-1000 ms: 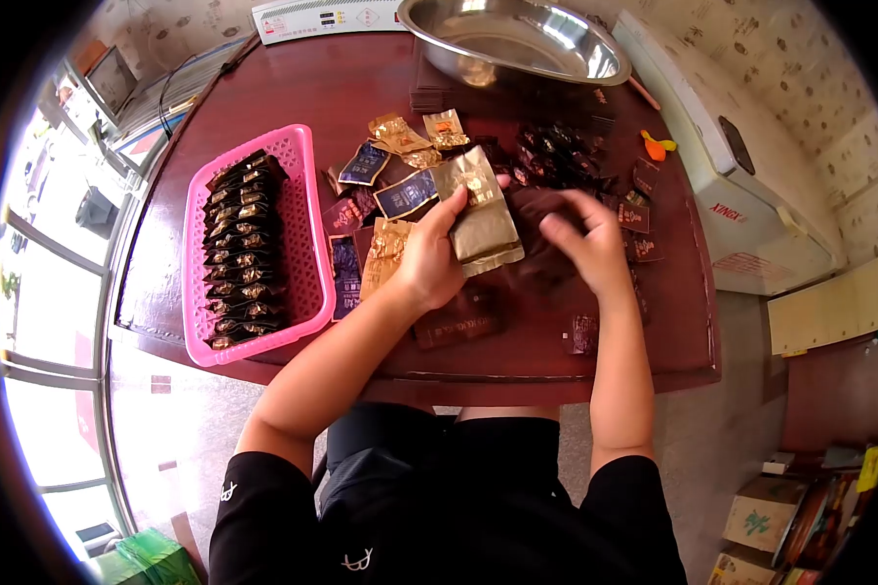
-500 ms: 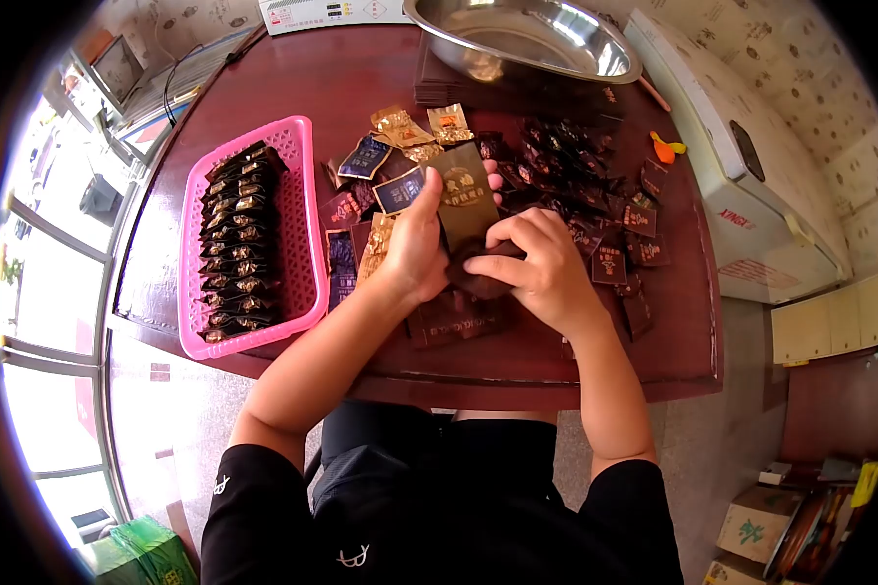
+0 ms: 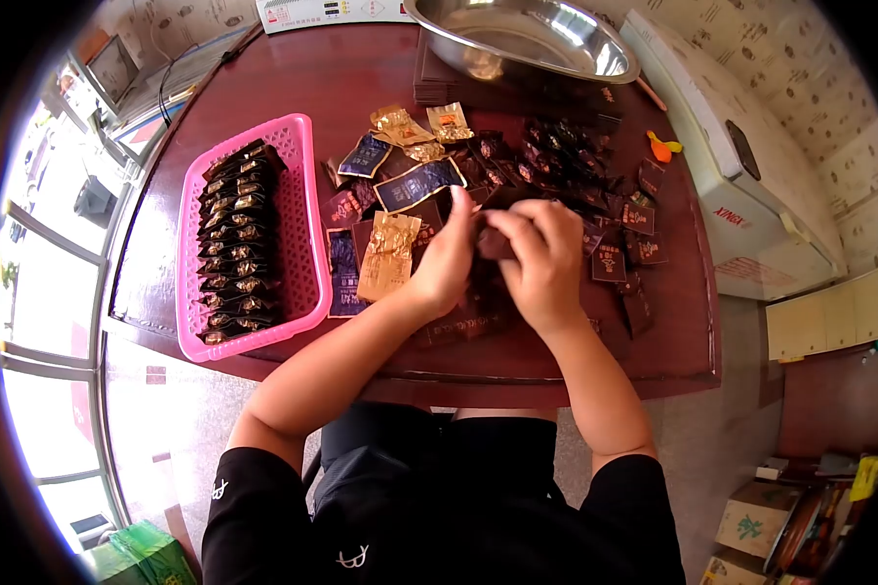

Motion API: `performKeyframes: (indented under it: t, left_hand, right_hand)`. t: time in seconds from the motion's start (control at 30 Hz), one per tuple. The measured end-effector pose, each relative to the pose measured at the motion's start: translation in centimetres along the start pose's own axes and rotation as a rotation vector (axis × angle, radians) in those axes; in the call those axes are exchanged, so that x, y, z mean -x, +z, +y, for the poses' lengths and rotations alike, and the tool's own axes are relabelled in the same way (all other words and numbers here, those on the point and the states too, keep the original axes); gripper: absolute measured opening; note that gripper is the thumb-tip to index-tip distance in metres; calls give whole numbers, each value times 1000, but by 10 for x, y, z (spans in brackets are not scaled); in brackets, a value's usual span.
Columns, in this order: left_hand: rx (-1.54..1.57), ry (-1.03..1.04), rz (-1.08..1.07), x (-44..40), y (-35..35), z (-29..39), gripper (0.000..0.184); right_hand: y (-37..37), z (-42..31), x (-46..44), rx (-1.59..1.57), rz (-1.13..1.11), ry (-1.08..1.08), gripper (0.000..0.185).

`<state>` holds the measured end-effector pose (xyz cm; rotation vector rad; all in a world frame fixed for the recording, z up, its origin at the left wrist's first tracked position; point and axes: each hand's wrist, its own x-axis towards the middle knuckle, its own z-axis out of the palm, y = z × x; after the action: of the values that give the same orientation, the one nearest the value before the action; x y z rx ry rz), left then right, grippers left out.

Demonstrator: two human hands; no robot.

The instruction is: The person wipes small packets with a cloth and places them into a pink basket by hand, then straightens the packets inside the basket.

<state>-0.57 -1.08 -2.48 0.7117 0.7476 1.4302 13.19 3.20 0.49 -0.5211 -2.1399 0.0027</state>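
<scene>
Both hands meet over the middle of the table around a dark brown packet [image 3: 495,244], much of it hidden by my fingers. My left hand [image 3: 446,255] is closed against its left side with the thumb up. On the other side, my right hand [image 3: 544,255] pinches it with bent fingers. Near my left hand lie a gold foil sachet [image 3: 388,258] and a blue sachet [image 3: 420,184]. Past my right hand a heap of dark sachets [image 3: 566,161] spreads out. Under the hands are flat dark brown pieces [image 3: 458,327], partly in shadow.
A pink basket [image 3: 319,283] at the left holds a row of dark sachets. At the back stand a steel basin [image 3: 605,73] and a white machine [image 3: 334,12]. An orange and yellow object [image 3: 662,148] lies right, by a white appliance [image 3: 751,195].
The olive-gold lettered face of the packet no longer shows between my hands. My left hand has shifted right and turned, uncovering the gold foil sachet and more of the blue one.
</scene>
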Motion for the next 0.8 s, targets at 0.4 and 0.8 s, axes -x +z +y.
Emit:
performKeyframes:
  t: [0.4, 0.8]
  left_hand:
    - [26, -49, 139, 4, 13, -9, 59]
    - [1, -71, 46, 2, 11, 14, 55]
  right_hand:
    - [5, 0, 3, 28, 76, -35, 44]
    - [-29, 20, -9, -35, 336, 142, 49]
